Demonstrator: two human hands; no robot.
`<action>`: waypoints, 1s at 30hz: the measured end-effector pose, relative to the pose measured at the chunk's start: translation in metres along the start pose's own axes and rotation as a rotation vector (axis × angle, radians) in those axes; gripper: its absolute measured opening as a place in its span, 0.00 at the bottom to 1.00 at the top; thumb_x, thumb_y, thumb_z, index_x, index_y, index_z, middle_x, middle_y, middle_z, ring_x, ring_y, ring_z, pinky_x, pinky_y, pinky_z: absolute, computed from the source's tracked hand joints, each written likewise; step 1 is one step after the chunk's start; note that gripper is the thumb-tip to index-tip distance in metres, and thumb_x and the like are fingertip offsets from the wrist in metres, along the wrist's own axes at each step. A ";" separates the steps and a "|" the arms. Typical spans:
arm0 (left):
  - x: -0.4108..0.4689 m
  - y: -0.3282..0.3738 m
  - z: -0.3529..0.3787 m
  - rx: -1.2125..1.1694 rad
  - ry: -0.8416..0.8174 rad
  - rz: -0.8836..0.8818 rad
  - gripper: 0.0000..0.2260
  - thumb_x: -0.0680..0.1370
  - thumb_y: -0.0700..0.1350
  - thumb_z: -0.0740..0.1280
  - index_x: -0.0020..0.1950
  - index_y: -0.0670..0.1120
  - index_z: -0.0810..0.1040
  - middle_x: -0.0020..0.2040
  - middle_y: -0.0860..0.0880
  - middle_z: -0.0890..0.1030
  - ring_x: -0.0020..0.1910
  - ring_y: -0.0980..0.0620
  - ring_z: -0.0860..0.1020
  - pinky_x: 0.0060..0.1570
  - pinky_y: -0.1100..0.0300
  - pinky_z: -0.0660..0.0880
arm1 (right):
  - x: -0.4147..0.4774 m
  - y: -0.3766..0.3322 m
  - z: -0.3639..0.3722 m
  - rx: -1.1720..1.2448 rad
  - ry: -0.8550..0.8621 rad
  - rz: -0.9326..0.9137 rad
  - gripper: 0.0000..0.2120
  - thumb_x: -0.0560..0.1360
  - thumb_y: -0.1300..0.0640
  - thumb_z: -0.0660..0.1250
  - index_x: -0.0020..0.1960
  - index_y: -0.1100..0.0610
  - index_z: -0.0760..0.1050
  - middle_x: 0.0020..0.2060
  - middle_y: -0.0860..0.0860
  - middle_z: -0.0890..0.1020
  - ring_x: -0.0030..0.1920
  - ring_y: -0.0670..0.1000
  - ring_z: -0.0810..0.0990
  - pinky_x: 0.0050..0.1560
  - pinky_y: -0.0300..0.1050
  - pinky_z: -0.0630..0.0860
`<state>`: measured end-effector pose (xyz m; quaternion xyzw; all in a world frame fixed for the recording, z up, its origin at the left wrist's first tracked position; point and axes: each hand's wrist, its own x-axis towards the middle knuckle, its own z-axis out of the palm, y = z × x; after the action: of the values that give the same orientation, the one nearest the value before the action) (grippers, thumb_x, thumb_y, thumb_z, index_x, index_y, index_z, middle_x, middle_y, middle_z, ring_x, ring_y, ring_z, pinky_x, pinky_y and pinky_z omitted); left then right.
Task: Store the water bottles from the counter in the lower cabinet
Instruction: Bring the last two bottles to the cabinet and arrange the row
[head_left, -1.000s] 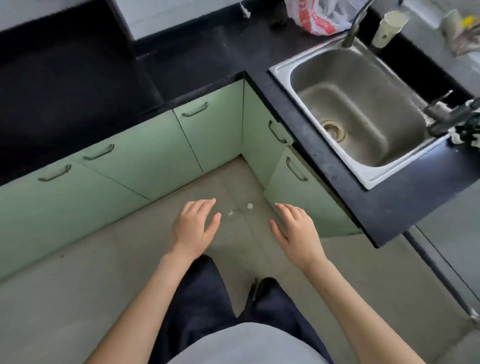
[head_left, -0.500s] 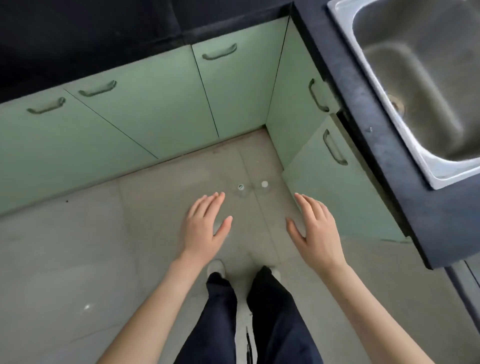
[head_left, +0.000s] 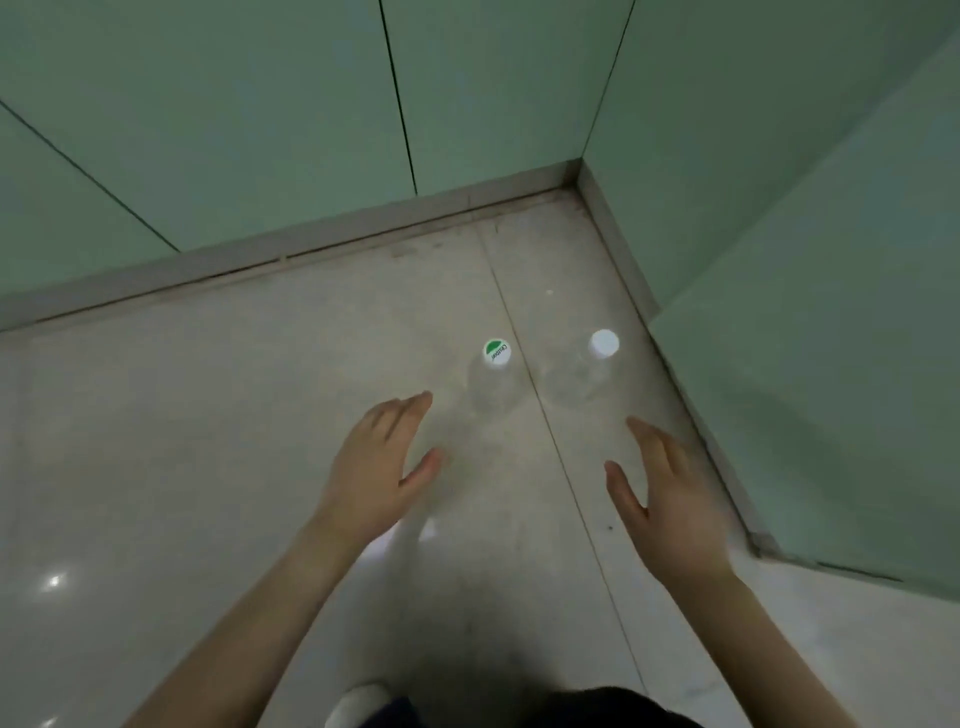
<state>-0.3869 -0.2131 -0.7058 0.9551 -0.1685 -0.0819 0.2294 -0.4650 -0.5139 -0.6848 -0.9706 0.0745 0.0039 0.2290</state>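
Glossy pale floor (head_left: 208, 441) meets green cabinet doors (head_left: 249, 104); left grip (head_left: 382, 467), right grip (head_left: 670, 499) splayed, empty.

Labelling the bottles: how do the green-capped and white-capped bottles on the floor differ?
Cap: the green-capped bottle has a green-and-white printed cap; the white-capped bottle has a plain white one. Place: the green-capped bottle stands left of the floor seam, the white-capped bottle right of it, nearer the cabinet door. Both are clear and upright.

You're looking down at a pale, glossy tiled floor (head_left: 208, 467). A grout line (head_left: 554, 441) runs toward you. A grey kickboard (head_left: 311, 249) crosses its far end, dark trousers (head_left: 597, 709) cover its near end, and a white shoe (head_left: 358, 701) sits left of it.
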 end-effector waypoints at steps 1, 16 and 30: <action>0.007 -0.019 0.022 0.016 -0.008 0.001 0.29 0.79 0.58 0.57 0.73 0.42 0.69 0.66 0.43 0.77 0.64 0.43 0.73 0.63 0.51 0.71 | 0.003 0.014 0.025 -0.014 -0.007 -0.013 0.27 0.79 0.44 0.56 0.70 0.60 0.71 0.63 0.57 0.78 0.62 0.59 0.77 0.59 0.55 0.77; 0.103 -0.014 0.097 -0.538 -0.040 -0.151 0.43 0.64 0.54 0.81 0.74 0.51 0.63 0.68 0.57 0.74 0.64 0.60 0.73 0.65 0.63 0.69 | 0.103 0.046 0.101 0.689 0.015 0.232 0.40 0.66 0.58 0.80 0.73 0.45 0.65 0.63 0.33 0.73 0.64 0.41 0.73 0.62 0.35 0.69; 0.024 0.024 0.036 -0.585 0.005 -0.398 0.25 0.64 0.46 0.82 0.56 0.54 0.74 0.45 0.64 0.79 0.44 0.73 0.77 0.41 0.78 0.70 | 0.052 0.009 0.057 0.716 -0.005 0.415 0.25 0.63 0.61 0.82 0.56 0.53 0.76 0.48 0.50 0.83 0.50 0.47 0.83 0.51 0.46 0.81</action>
<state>-0.3802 -0.2569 -0.7283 0.8632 0.0522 -0.1676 0.4733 -0.4133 -0.5038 -0.7422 -0.7940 0.2649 0.0261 0.5466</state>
